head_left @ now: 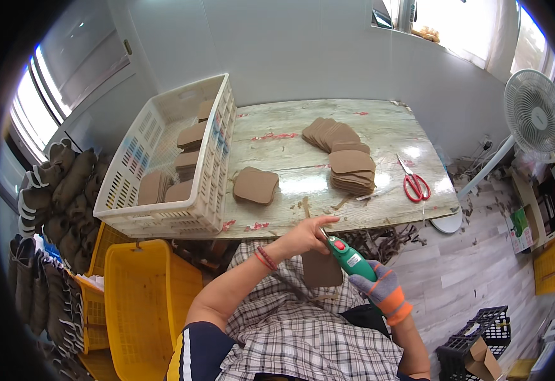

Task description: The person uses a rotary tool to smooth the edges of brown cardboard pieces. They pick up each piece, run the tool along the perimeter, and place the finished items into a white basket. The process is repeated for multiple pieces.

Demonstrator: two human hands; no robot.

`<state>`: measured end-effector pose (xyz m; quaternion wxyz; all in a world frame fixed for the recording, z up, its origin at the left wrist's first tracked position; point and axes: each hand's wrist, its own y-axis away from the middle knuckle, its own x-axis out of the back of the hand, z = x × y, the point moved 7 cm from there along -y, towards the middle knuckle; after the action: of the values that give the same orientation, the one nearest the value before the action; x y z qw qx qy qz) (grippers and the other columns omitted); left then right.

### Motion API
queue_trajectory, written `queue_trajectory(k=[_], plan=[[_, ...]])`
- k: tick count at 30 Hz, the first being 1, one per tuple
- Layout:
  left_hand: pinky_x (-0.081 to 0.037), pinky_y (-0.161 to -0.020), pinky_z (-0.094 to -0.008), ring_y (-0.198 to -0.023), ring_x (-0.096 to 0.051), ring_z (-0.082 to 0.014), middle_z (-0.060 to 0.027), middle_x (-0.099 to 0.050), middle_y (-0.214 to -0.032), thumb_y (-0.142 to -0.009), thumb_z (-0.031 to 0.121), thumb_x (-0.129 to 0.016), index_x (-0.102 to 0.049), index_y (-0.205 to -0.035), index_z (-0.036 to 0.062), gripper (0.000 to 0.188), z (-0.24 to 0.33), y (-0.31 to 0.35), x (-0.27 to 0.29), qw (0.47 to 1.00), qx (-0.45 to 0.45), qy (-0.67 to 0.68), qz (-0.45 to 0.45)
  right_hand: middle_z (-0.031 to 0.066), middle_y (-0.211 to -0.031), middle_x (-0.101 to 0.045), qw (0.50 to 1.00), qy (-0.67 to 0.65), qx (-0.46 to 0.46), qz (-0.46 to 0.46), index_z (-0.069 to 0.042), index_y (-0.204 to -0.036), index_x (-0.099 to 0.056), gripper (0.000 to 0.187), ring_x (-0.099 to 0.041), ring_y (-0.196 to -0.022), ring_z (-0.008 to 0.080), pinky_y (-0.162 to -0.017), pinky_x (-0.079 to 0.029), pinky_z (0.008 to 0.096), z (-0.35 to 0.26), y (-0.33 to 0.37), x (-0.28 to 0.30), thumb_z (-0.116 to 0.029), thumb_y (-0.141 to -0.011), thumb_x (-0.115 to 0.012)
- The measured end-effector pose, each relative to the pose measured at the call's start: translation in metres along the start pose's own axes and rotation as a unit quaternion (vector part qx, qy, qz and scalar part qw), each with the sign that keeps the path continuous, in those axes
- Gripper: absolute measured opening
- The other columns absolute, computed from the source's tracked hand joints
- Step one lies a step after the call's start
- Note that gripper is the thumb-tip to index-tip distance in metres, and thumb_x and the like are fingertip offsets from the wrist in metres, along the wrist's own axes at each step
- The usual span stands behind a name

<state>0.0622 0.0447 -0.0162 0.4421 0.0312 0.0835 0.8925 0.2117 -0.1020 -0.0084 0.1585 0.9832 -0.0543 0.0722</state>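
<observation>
Pinching pad (322, 273) at its twelve o'clock with left hand (306, 236), curling right hand (385, 291) round tool's (352, 259) four-o'clock end; likely light, bendy; hold by edges.

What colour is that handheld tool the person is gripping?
The tool is mainly green, with a red button; the head view shows it.

We record: right hand (384, 289) gloved grey and orange; red bracelets (265, 258); navy sleeve (211, 350) striped white and yellow; plaid garment (309, 346).
</observation>
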Motion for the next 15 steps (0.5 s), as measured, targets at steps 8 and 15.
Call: queue_trajectory(k=[8, 15], plan=[[-0.052, -0.071, -0.0242, -0.076, -0.06, -0.0121, -0.0065, -0.064, -0.09, -0.076, -0.009, -0.062, -0.051, -0.123, 0.002, 0.049, 0.028, 0.048, 0.189, 0.929, -0.129, 0.128, 0.322, 0.0029, -0.075, -0.064, 0.997, -0.031, -0.002, 0.066, 0.001, -0.109, -0.059, 0.044, -0.055, -0.059, 0.007, -0.052, -0.045, 0.023, 0.017, -0.001, 0.02, -0.023, -0.077, -0.077], [-0.035, -0.103, -0.0395, -0.12, -0.047, -0.0307, -0.0172, -0.053, -0.125, -0.077, 0.001, -0.063, -0.056, -0.119, 0.0036, 0.043, 0.051, 0.006, 0.202, 0.59, -0.252, -0.589, 0.492, 0.0049, -0.079, -0.065, 0.994, -0.027, -0.05, 0.089, 0.002, -0.11, -0.058, 0.046, -0.057, -0.06, 0.0087, -0.053, -0.046, 0.0241, 0.032, -0.01, 0.036, -0.025, -0.077, -0.077]])
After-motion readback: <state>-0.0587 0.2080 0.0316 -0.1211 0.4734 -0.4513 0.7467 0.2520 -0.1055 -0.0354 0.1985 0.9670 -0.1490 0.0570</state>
